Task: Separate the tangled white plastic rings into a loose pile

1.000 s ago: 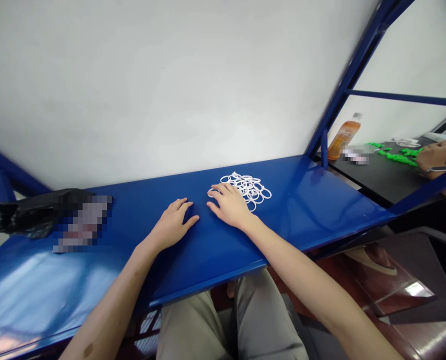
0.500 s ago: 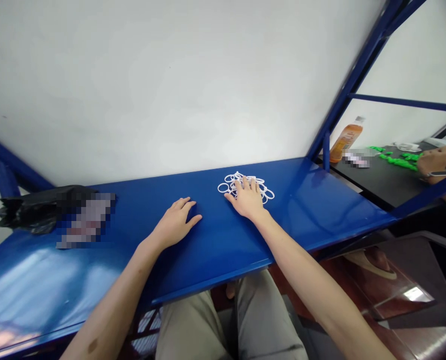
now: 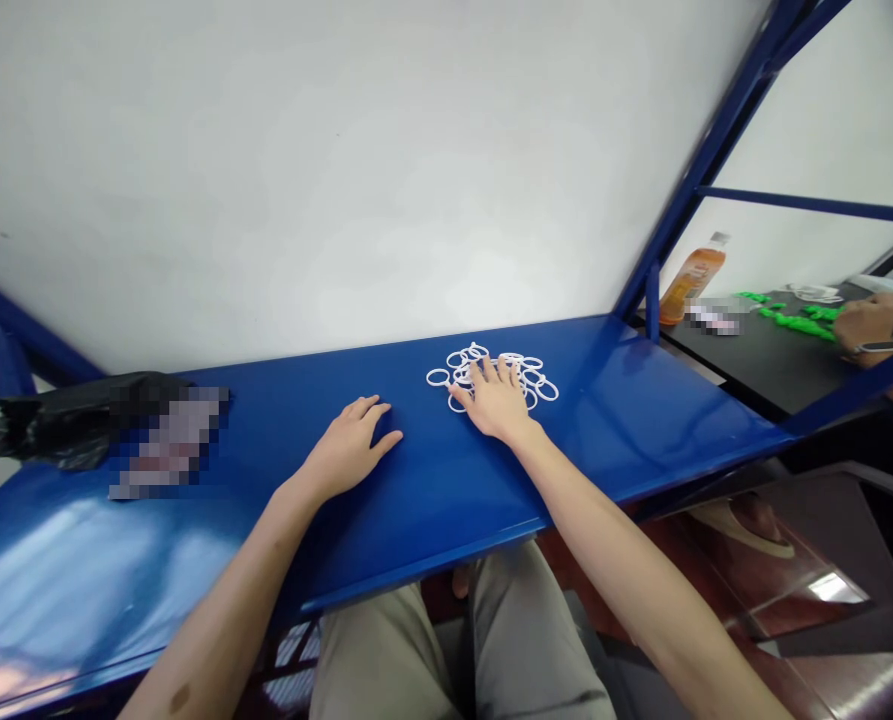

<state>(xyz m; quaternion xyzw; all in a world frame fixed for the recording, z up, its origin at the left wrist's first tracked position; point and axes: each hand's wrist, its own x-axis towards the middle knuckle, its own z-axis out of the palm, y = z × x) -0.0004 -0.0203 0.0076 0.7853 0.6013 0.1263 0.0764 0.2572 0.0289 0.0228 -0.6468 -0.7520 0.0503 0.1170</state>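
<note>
A loose cluster of thin white rings lies on the blue tabletop. My right hand rests flat over the middle of the cluster, fingers spread, hiding some of the rings; others show around its edges. To the left, my left hand lies on the tabletop with its thumb apart from the fingers, holding nothing. A gap of bare tabletop separates it from the rings.
On the left are a crumpled black plastic bag and a blurred-out flat item. Blue frame bars rise at the right. Beyond them, another person's hands, green pieces and an orange drink bottle are at a dark table.
The white rings have spread wider under my right hand, with some shifted outward to the left and right. My left hand has stayed about where it was.
</note>
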